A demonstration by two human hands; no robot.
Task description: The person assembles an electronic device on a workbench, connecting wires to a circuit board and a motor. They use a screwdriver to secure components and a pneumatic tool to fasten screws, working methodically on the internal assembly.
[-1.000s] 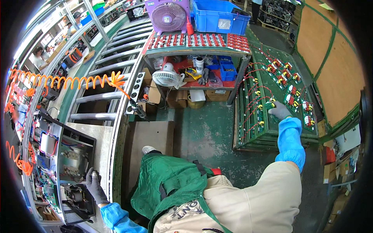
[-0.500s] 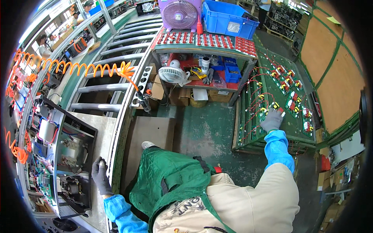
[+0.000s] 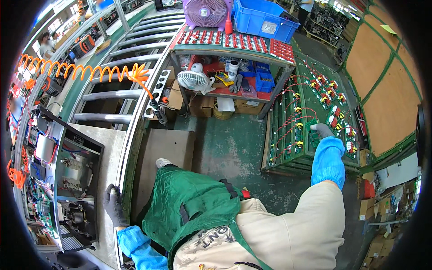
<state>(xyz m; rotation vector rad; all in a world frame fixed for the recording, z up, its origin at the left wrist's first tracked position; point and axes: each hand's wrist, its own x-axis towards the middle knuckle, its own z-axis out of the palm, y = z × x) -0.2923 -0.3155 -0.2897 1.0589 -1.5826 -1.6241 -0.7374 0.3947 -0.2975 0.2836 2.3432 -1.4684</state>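
Watch the red wires (image 3: 307, 109): pull quick and they could snag and drag the neighbouring boards (image 3: 336, 118), I'd guess. Your right hand (image 3: 322, 130) pinches one green circuit board (image 3: 312, 136) over the green tabletop (image 3: 326, 69). Your left hand (image 3: 114, 207) is loose, nothing visible in it, beside one open machine (image 3: 77, 173). Two fans (image 3: 206, 12). Neighbouring boards: too crowded to count.

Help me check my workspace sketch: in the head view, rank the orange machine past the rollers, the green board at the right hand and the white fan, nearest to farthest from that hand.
1. Green board: at the right hand.
2. White fan: left, on the shelf.
3. Orange machine: far left, past the rollers.
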